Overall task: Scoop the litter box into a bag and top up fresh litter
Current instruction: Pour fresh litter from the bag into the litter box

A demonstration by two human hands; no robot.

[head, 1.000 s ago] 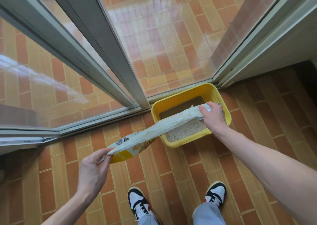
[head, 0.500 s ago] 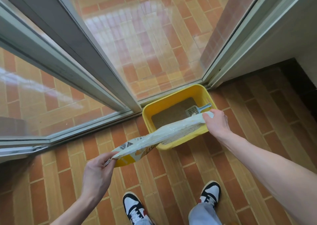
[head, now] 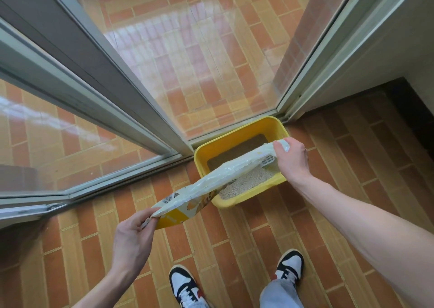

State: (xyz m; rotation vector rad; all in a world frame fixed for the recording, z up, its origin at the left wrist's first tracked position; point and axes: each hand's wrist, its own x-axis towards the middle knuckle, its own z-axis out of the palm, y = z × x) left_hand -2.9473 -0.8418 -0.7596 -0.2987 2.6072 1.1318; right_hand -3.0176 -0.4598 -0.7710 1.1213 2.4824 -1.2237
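Big glass sliding doors (head: pixel 183 56) fill the top of the picture. The brick-pattern tile floor (head: pixel 234 242) fills the bottom.

The yellow litter box (head: pixel 237 141) sits on the floor just right of the middle, tucked into the corner by the door tracks. It has sandy litter (head: pixel 246 182) inside, pale at the near end and darker at the far end.

A long litter bag (head: pixel 211 185) is stretched over the box, from lower left up to the right. It looks flat and floppy, so it seems almost empty and light. The plastic is thin and soft, and it could slip or fold over. It is best to hold it by both ends, and that is how it is held now.

The left hand (head: pixel 133 235) pinches the yellow bottom end of the bag, below the middle of the picture. The right hand (head: pixel 292 158) is closed tight on the other end, over the right side of the box.

A pale plastic scoop (head: pixel 269 160) peeks out just under the right hand. I cannot tell if it lies in the box or is held.

Two black and white sneakers (head: pixel 185 286) stand at the bottom edge.
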